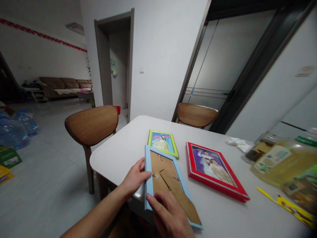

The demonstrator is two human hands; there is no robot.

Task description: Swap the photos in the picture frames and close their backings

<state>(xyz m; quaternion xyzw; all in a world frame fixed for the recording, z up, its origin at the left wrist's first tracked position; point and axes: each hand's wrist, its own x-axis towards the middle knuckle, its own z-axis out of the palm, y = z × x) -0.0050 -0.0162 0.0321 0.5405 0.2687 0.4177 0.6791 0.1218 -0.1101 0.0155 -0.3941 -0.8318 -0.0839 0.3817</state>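
A light-blue picture frame [148, 162] is tilted, its brown backing board facing me, over the near table edge. Several small metal clips lie along the backing. My left hand [135, 177] grips the frame's left side, thumb over the rim. Lower down, my right hand [172, 216] is closed on the frame, one finger on the left rim and others curled over the backing. A thin dark bent rod [164, 178] shows on the board above those fingers; whether it is loose or attached, I cannot tell. Behind lies a lime-green picture frame [176, 150]; to the right, red picture frames [218, 165] are stacked.
On the white table [119, 150], the right side holds a large bottle of yellow liquid [274, 162], a clear container [262, 147], crumpled tissue [239, 143] and a yellow strip [294, 211]. Wooden chairs [92, 124] stand at the left and far sides.
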